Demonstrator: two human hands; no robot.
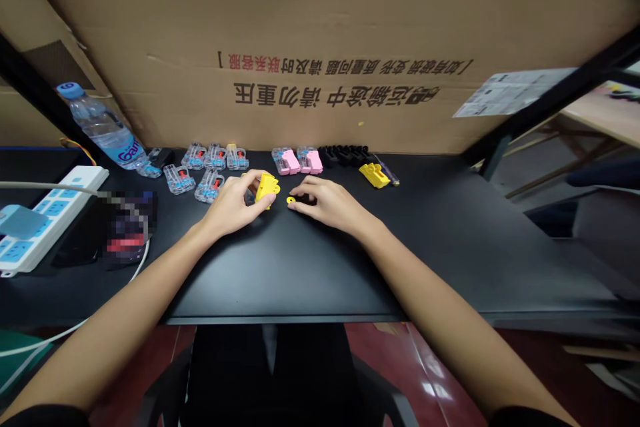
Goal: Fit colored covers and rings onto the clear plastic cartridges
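My left hand (233, 205) is closed around a yellow plastic block (267, 187), held just above the black table (320, 267). My right hand (325, 203) rests on the table to its right, fingers curled, with the fingertips touching a small yellow ring piece (291, 200) that lies on the table. What may sit under the right palm is hidden.
Along the back edge lie several clear plastic parts (207, 170), two pink ones (299, 161), a row of black parts (345, 155) and another yellow part (375, 175). A water bottle (103, 127) and a power strip (45, 213) sit at the left. A cardboard wall (320, 47) stands behind.
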